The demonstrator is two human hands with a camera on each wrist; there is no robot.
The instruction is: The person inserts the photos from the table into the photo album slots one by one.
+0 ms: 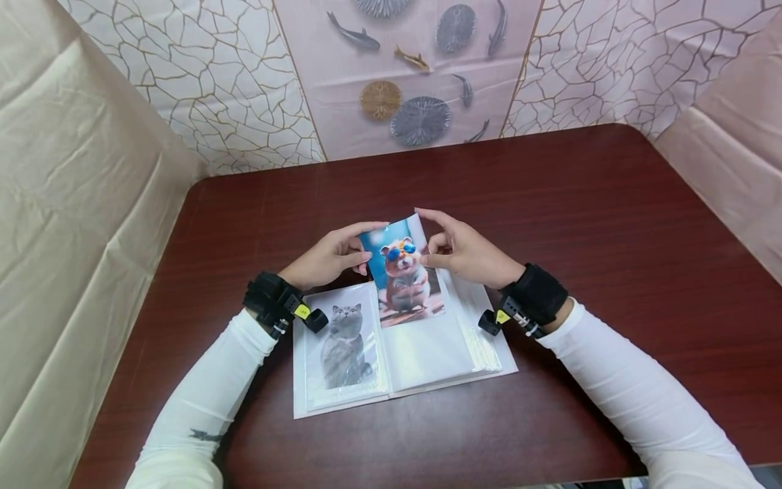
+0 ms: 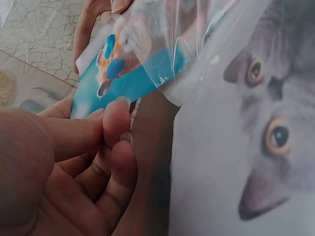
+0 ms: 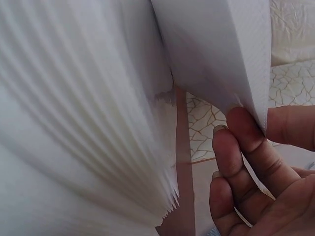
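Observation:
A photo album (image 1: 427,356) lies spread on the table, with a grey cat picture (image 1: 342,346) in its left page. Over the right page stands a hamster photo (image 1: 403,282), the animal wearing blue sunglasses. Its lower part sits behind the clear sleeve (image 2: 179,39); the upper part sticks out. My left hand (image 1: 330,255) pinches the photo's upper left side. On the opposite side, the right hand (image 1: 473,251) grips the upper right edge between thumb and fingers. The right wrist view shows the photo's white back (image 3: 206,49) bent near those fingers.
The album rests on a dark red-brown table (image 1: 580,217). Stacked sleeve pages (image 3: 113,128) fan out at its right side. A patterned cloth (image 1: 226,75) hangs behind the table, and beige cloth (image 1: 79,204) hangs on the left. Both wrists wear black camera straps (image 1: 537,295).

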